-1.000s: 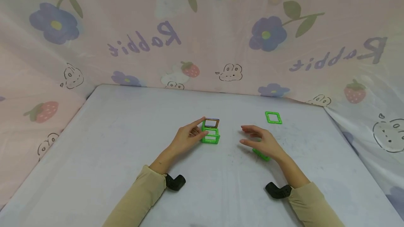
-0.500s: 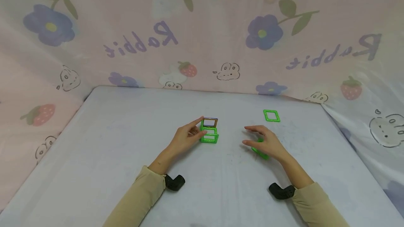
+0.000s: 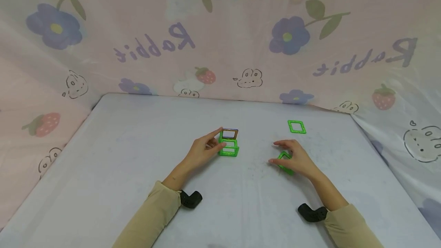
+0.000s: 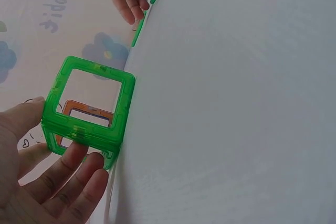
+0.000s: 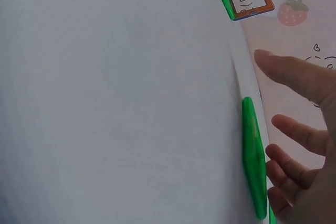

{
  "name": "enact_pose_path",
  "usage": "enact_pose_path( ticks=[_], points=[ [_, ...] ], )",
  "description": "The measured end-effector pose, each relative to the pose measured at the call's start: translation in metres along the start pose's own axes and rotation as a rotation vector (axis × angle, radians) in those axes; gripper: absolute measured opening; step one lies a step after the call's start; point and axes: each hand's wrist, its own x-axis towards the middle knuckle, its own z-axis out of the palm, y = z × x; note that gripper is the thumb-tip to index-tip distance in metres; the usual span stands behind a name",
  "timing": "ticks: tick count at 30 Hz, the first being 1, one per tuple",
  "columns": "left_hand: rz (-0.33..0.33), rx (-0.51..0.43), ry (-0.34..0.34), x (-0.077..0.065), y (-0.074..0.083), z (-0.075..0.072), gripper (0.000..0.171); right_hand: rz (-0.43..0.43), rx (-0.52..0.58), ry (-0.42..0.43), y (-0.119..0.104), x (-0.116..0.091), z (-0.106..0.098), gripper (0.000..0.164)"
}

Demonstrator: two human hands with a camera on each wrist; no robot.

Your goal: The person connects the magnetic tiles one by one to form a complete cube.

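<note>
In the head view my left hand [image 3: 203, 151] grips a small box-like build of green square magnetic tiles [image 4: 126, 103] between thumb and fingers. An orange-brown magnetic tile [image 5: 255, 12] forms its far side, tilted. My right hand [image 3: 299, 160] stays loose, thumb and fingers spread apart with nothing between them. Right under it lies a green magnetic tile [image 3: 286, 170], partly covered by the hand. The right wrist view shows this tile [image 5: 253, 156] nearly edge-on, with the fingertips close beside it.
Another green square tile [image 3: 289, 126] lies flat farther back on the right. A white-covered table [image 3: 138, 133] carries everything. Behind it hangs a pink printed curtain [image 3: 220, 53]. A black wrist device [image 3: 191, 199] sits at each sleeve.
My right hand has drawn back and slightly right, toward the near green tile, uncovering more of it. My left hand still holds the build in place.
</note>
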Motion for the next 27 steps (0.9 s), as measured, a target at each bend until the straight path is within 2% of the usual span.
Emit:
enact_pose_path(
  ticks=[14, 27],
  points=[
    [-0.006, 0.003, 0.006, 0.000, 0.001, 0.000, 0.055, 0.051, -0.064, 0.020, -0.002, -0.007, -0.004, 0.061],
    [-0.011, 0.001, 0.006, 0.000, 0.001, 0.001, 0.055, 0.136, -0.033, -0.010, -0.004, -0.011, -0.007, 0.060]
  ],
)
